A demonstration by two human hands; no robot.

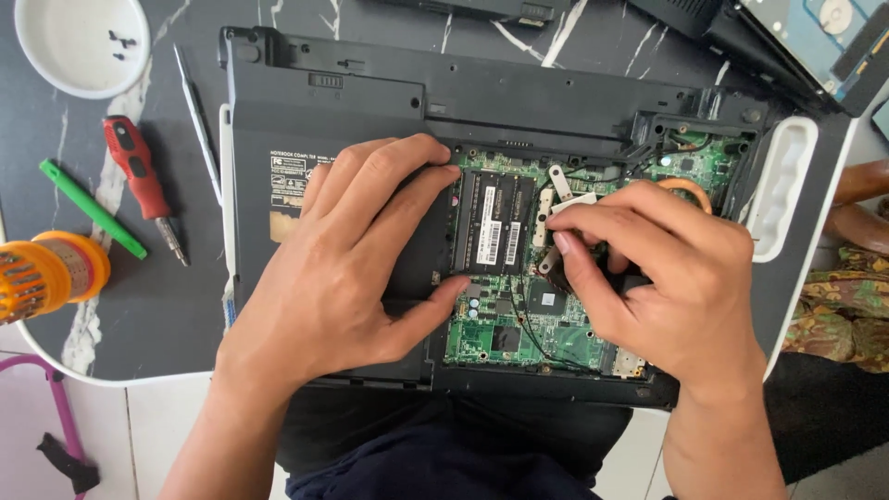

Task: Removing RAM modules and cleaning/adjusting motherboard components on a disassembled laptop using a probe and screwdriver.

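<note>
An upturned dark grey laptop [370, 120] lies in the middle of the black marbled tabletop [176, 315], its bottom cover off so that the green circuit board [519, 343] shows in the open bay on its right half. Two memory modules [495, 227] sit side by side in the upper left part of that bay, and a square chip [548, 299] lies just below them, with thin black wires running across the board. Left of the laptop lie a slim metal tool [197, 120], a red-handled screwdriver [141, 181] and a green stick [91, 207]; further left stands an orange spool-like holder [46, 273], and above these a white bowl [79, 42] holds a few small black screws [120, 43]. Above and right of the laptop part of a second opened device [815, 37] is in view. The left hand [356, 255] lies flat and spread on the laptop's closed panel, its fingers [412, 167] reaching the edge of the bay and its thumb touching the board's border. The right hand [662, 278] covers the right part of the board, its fingers [593, 218] drawn together in a pinch around a small metal bracket [563, 190] beside the memory modules; the hand hides what lies under it.
</note>
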